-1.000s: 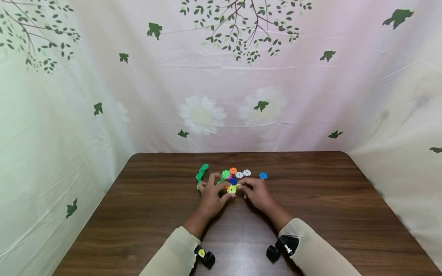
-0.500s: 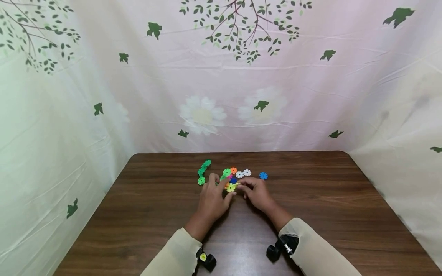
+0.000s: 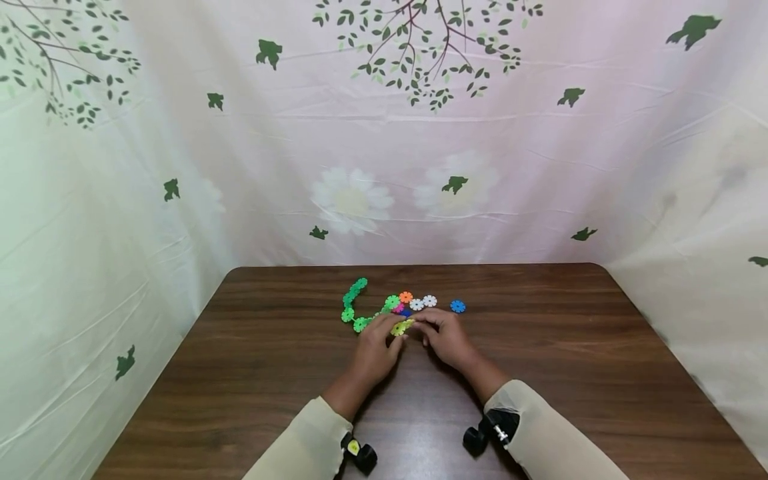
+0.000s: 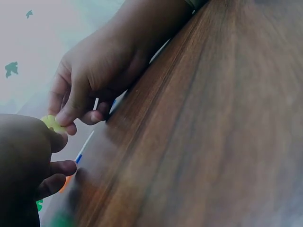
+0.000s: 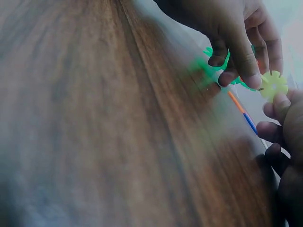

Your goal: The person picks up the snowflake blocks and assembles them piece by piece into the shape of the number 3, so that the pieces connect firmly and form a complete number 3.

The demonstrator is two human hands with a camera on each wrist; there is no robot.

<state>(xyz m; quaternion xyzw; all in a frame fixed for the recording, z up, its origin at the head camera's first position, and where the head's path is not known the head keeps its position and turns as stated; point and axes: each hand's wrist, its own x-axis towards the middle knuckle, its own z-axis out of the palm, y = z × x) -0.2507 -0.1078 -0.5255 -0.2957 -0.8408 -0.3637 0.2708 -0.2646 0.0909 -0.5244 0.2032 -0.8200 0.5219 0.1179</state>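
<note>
The yellow disc (image 5: 274, 85) is between your two hands, just above the worktop (image 3: 270, 373), at the near side of the coloured pieces. Your left hand (image 3: 373, 350) has its grip on this disc, with thumb and finger pinching its edge. Your right hand (image 3: 450, 339) is also grasping it, from the other side, by thumb and fingertip. In the head view there seems to be a second yellow piece at its edge, but I cannot tell if the two are joined.

By my judgement, the joining work is partly done. The green chain (image 3: 348, 315) is already linked into a curve, while the fixing of the yellow disc does not look finished. The blue disc (image 3: 458, 306) lies apart at the right, so I would count it as left over for now.

As for its look, the yellow disc is thin, flat and pale, with slots cut around the rim, like petals of a flower. It is tilted in your fingers.

Behind your hands there are a pink disc (image 3: 399, 308), a dark blue disc (image 3: 405, 313) partly covered, an orange disc (image 3: 405, 297) and two white discs (image 3: 429, 301). These are close together; whether all are connected, I cannot see. Farther behind hangs the printed cloth (image 3: 384, 147).
</note>
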